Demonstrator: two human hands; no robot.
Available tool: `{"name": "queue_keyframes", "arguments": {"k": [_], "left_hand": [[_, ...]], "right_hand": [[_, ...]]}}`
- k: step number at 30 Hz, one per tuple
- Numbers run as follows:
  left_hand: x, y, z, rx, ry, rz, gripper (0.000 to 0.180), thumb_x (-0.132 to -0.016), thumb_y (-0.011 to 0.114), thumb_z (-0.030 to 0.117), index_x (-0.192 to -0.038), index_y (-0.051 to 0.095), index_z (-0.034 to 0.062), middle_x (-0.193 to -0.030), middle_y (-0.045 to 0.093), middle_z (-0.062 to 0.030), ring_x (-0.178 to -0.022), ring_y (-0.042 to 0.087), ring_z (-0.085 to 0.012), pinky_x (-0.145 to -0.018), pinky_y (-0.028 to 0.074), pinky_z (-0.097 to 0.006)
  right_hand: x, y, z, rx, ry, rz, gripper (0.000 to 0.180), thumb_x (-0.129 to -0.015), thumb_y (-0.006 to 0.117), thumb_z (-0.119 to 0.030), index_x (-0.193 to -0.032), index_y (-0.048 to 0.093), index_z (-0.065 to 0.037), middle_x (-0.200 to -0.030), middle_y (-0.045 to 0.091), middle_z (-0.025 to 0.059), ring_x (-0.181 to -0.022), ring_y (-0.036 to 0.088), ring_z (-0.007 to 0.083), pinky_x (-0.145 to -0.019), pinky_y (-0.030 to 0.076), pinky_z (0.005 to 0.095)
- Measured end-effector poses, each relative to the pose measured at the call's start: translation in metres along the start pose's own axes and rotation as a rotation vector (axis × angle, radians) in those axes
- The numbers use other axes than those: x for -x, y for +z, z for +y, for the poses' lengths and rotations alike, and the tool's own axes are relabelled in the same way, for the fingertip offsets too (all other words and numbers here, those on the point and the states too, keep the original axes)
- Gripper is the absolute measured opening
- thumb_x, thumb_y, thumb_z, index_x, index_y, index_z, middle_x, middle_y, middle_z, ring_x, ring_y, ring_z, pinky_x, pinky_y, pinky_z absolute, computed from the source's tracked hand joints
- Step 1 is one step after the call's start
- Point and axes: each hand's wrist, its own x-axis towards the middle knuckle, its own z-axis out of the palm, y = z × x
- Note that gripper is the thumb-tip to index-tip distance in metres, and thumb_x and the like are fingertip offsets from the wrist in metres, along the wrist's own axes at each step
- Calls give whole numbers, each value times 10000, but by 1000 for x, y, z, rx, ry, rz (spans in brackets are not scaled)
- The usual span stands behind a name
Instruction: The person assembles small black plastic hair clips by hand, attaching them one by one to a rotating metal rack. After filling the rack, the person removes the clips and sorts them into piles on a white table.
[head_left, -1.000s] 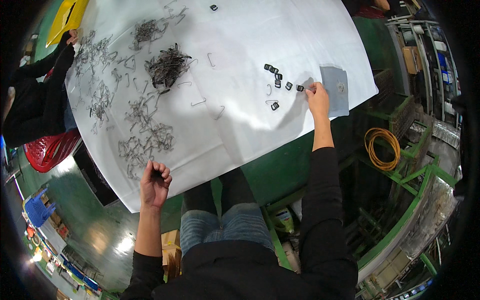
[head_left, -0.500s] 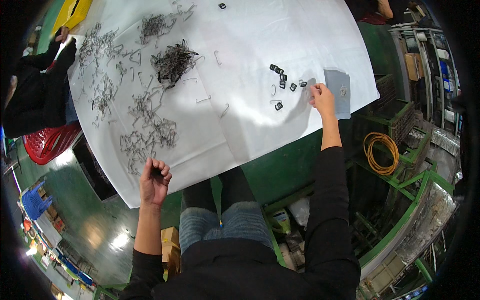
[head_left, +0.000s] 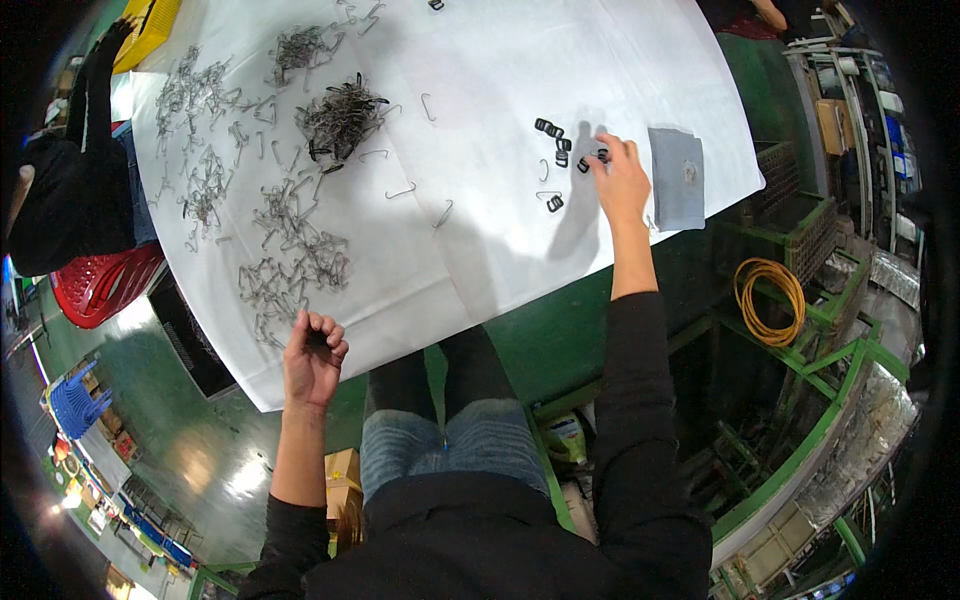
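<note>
My right hand (head_left: 624,188) reaches over the right part of the white-covered table (head_left: 500,262), thumb and fingers apart around small black slotted buckles. One black buckle (head_left: 583,165) lies by the thumb tip; another is partly hidden between the fingers. To their left are a short row of black buckles (head_left: 562,158) and a single buckle (head_left: 555,203), with thin wire hooks beside them. My left hand (head_left: 314,362) is at the table's near edge, palm up, fingers curled in. Something dark shows in that palm, too shaded to name. Loose wire hooks (head_left: 300,265) spread just beyond it.
A dense heap of wire hooks (head_left: 343,122) and scattered ones cover the table's left side. A grey sheet (head_left: 678,180) lies at the right edge. Another person's dark sleeve (head_left: 95,100) is at far left, by a yellow basket (head_left: 150,35) and red chair (head_left: 108,285). Green metal frames stand right.
My right hand has moved left and slightly away from me, from beside the grey sheet to over the buckles, and its fingers have spread. My left hand has barely moved.
</note>
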Motion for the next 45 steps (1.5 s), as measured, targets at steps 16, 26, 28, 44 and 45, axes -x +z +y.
{"name": "queue_keyframes", "arguments": {"k": [16, 26, 28, 44, 45], "left_hand": [[9, 6, -5, 28, -8, 5, 272, -955, 513, 327, -797, 475, 108, -758, 447, -9, -682, 423, -135, -582, 360, -256], [11, 1, -8, 50, -5, 19, 272, -958, 506, 325, -803, 474, 105, -758, 429, -13, -689, 415, -139, -584, 366, -254], [11, 2, -9, 68, -14, 15, 260, -972, 482, 308, -815, 467, 102, -755, 400, -6, -682, 401, -132, -584, 370, -246], [42, -59, -4, 255, 95, 153, 269, -964, 497, 315, -805, 478, 99, -766, 429, -17, -687, 413, -144, -590, 361, -257], [44, -62, -5, 264, 93, 137, 279, -960, 503, 323, -803, 480, 95, -770, 441, -23, -693, 424, -151, -604, 372, -268]], "right_hand": [[10, -4, 47, -1098, 812, 111, 111, -871, 655, -131, -962, 620, -79, -873, 632, -8, -710, 593, 86, -488, 391, 201], [76, 40, -55, -42, -178, 54, 554, -899, 545, -305, -1348, 416, -8, -1428, 362, 193, -1340, 306, 346, -1087, 225, 534], [86, 57, -81, -21, -141, -72, 610, -927, 476, -312, -1423, 281, -16, -1491, 233, 200, -1385, 207, 368, -1110, 149, 553], [68, 132, -217, -87, -602, -99, 645, -898, 529, -405, -1387, 356, -23, -1476, 299, 156, -1382, 244, 309, -1115, 180, 512], [87, 137, -231, -101, -581, -123, 656, -890, 541, -403, -1388, 352, -19, -1477, 294, 162, -1382, 243, 315, -1117, 179, 511]]}}
